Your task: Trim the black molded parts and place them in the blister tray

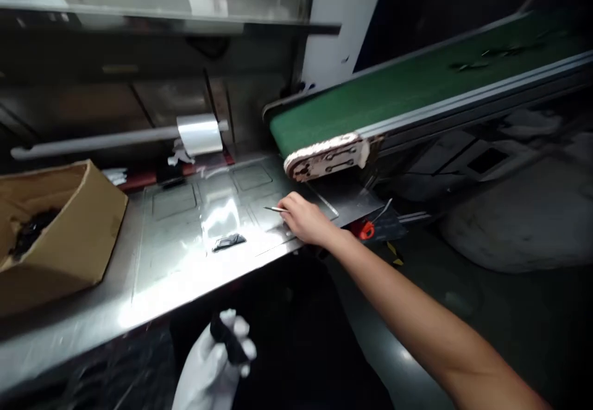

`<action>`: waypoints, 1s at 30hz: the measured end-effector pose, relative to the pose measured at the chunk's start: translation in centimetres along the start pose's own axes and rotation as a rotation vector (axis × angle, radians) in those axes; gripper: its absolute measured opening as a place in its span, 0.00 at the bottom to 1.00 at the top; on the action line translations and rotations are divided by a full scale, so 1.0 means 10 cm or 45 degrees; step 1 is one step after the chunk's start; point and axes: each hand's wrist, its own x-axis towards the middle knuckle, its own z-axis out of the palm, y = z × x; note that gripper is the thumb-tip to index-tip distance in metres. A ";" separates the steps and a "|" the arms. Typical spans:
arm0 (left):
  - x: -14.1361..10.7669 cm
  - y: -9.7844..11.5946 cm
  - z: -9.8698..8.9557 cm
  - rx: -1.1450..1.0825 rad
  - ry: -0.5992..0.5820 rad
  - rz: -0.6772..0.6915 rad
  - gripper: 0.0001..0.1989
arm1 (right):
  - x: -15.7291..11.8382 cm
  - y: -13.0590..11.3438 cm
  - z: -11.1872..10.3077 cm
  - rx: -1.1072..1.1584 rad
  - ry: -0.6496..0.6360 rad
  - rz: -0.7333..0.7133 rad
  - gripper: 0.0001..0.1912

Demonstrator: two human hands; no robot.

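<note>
My left hand point(213, 360), in a white glove, is below the table's front edge. Its fingers are closed round a small black part point(230, 341), whose exact kind I cannot make out. My bare right hand point(303, 217) rests at the right part of the tabletop, gripping a thin pointed tool point(275, 209) whose tip points left. Between the hands, near the table's front edge, a flat black piece point(228, 242) lies on the clear sheet that covers the table point(157, 262).
An open cardboard box point(99, 231) with black items inside stands at the left. A green conveyor belt point(370, 101) runs from the table's back right, dark pieces on it. A roll of film point(200, 135) hangs on a rod behind. An orange object point(367, 231) sits beyond my right hand.
</note>
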 end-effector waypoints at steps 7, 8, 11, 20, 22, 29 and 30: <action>0.07 -0.19 0.13 -0.073 -0.294 0.129 0.17 | -1.02 -0.56 0.07 0.672 -0.473 -0.423 0.16; 0.07 -0.21 0.13 -0.060 -0.310 0.112 0.17 | -1.09 -0.60 0.12 0.690 -0.478 -0.413 0.15; 0.04 -0.27 0.13 -0.019 -0.374 0.064 0.18 | -1.21 -0.66 0.27 0.675 -0.455 -0.383 0.14; 0.01 -0.26 0.11 0.102 -0.358 0.060 0.18 | -1.27 -0.63 0.41 0.523 -0.350 -0.409 0.15; 0.01 -0.25 0.11 0.100 -0.363 0.065 0.18 | -1.26 -0.63 0.42 0.495 -0.369 -0.444 0.15; 0.03 -0.27 0.10 0.081 -0.452 0.069 0.19 | -1.25 -0.56 0.37 0.403 -0.447 -0.530 0.14; 0.03 -0.26 0.10 0.075 -0.453 0.069 0.18 | -1.26 -0.56 0.37 0.406 -0.462 -0.536 0.15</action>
